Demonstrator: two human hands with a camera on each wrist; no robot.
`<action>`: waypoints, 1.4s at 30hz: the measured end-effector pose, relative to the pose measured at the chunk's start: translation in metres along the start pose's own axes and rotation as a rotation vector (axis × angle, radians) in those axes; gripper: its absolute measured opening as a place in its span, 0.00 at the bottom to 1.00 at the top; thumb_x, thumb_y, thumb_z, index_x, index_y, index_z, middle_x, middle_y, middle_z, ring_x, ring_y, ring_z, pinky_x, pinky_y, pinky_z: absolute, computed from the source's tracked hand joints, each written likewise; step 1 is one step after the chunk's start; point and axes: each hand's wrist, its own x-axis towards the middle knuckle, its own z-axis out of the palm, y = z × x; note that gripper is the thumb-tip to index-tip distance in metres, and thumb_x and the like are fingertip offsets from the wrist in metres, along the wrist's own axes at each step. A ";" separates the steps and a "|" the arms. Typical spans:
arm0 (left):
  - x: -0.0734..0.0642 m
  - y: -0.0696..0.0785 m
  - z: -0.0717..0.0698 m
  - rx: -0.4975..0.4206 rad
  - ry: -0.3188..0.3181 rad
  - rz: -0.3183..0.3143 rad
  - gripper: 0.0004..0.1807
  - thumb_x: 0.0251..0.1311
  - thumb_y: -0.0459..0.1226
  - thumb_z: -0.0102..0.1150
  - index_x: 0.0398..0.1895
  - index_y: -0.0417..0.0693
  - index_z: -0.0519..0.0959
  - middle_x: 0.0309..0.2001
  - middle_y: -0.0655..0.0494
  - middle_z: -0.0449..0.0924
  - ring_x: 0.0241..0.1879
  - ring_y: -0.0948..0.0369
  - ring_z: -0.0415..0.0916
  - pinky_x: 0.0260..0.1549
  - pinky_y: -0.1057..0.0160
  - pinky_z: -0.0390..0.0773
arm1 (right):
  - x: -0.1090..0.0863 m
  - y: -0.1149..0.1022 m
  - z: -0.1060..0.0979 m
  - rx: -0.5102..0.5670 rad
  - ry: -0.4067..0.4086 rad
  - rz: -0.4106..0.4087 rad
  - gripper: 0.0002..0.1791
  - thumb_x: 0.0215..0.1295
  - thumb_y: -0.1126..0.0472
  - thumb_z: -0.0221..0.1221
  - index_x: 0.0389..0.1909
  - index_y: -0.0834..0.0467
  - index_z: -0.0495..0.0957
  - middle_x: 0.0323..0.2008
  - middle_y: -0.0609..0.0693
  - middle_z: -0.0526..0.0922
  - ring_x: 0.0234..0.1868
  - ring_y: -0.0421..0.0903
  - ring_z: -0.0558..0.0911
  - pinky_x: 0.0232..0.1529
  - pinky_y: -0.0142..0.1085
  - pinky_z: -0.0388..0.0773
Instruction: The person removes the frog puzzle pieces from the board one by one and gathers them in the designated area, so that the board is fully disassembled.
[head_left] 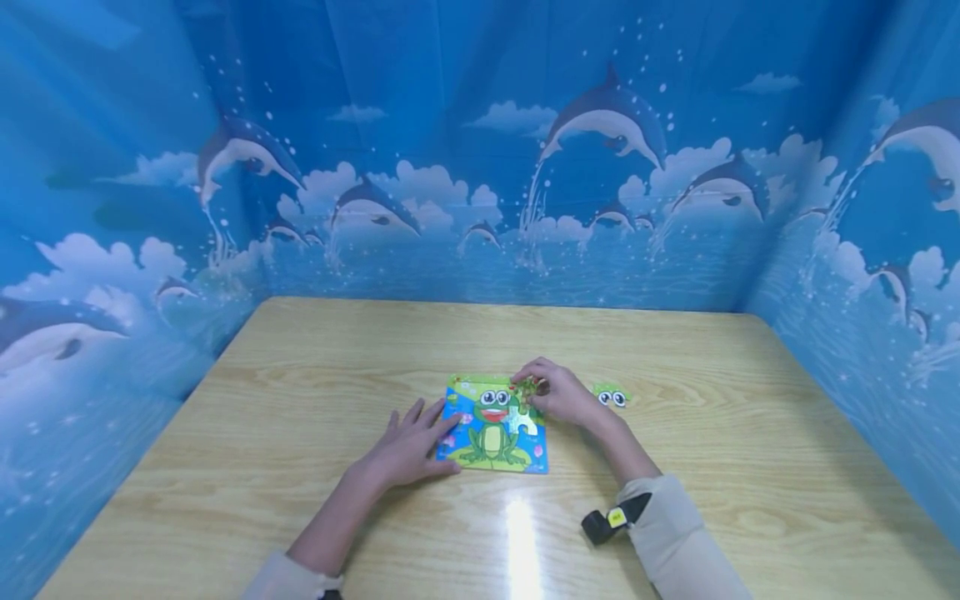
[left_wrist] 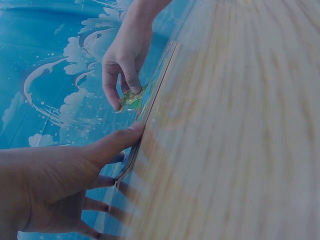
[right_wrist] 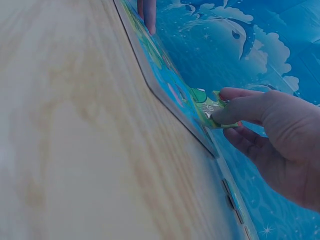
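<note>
Only in head view: puzzle gap (head_left: 522,419)

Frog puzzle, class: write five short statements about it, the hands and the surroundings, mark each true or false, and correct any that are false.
1. The right hand pinches a puzzle piece. True.
2. The left hand is lifted clear of the frog puzzle. False: it touches the puzzle's left side.
3. A loose piece showing two eyes lies to the right of the frog puzzle. True.
4. The frog puzzle has no gaps. False: a pale gap shows in its right half.
5. The blue backdrop shows dolphins. True.
</note>
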 end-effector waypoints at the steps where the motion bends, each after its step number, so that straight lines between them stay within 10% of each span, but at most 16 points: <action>1: 0.000 0.000 0.000 0.000 -0.001 -0.001 0.40 0.54 0.58 0.56 0.69 0.54 0.59 0.70 0.44 0.46 0.66 0.39 0.39 0.59 0.35 0.37 | 0.000 0.000 0.000 -0.001 0.000 -0.004 0.19 0.51 0.74 0.62 0.46 0.59 0.78 0.45 0.49 0.74 0.41 0.46 0.76 0.42 0.33 0.76; 42: 0.000 0.000 0.000 -0.013 0.007 0.003 0.41 0.53 0.58 0.57 0.68 0.54 0.60 0.70 0.44 0.46 0.66 0.39 0.39 0.59 0.36 0.37 | -0.001 -0.002 -0.003 -0.026 -0.015 -0.098 0.17 0.51 0.76 0.60 0.42 0.59 0.79 0.45 0.47 0.72 0.46 0.45 0.74 0.43 0.34 0.76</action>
